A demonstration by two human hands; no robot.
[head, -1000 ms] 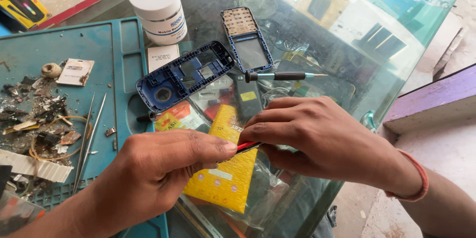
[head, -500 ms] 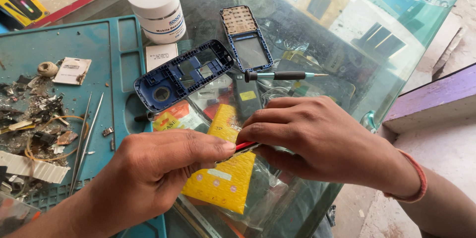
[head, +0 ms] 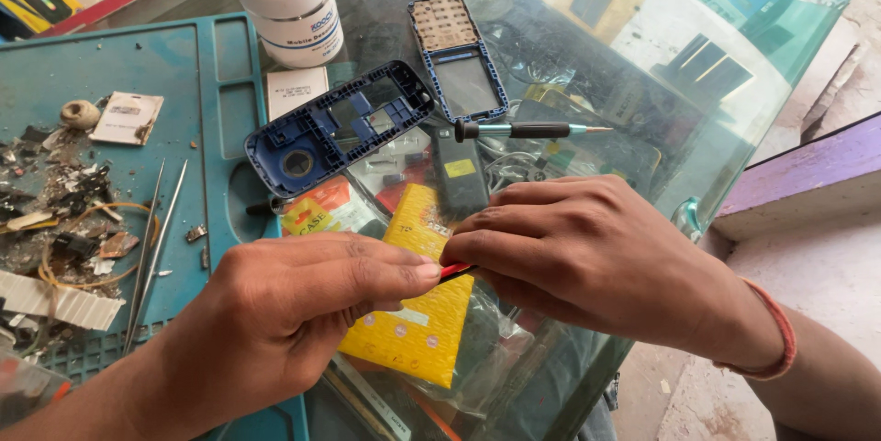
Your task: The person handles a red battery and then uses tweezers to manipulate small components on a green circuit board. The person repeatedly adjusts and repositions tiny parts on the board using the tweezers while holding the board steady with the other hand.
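Both my hands pinch a thin red wire (head: 456,269) over the glass table (head: 734,101): left hand (head: 275,322) and right hand (head: 587,253) closed on it. The phone frame (head: 335,126) already lies stripped open; reassembly looks undone.

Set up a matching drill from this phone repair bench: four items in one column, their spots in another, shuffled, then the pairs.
Items:
1. white round plastic jar
2. blue plastic phone frame
3. black-handled precision screwdriver
4. thin red and black piece

Spots:
A. pinched between the left hand and right hand
B. lying on the glass tabletop, right of the phone parts
C. standing at the far edge of the teal work mat
D. half on the mat, half on the glass

Pairs: 1-C, 2-D, 3-B, 4-A
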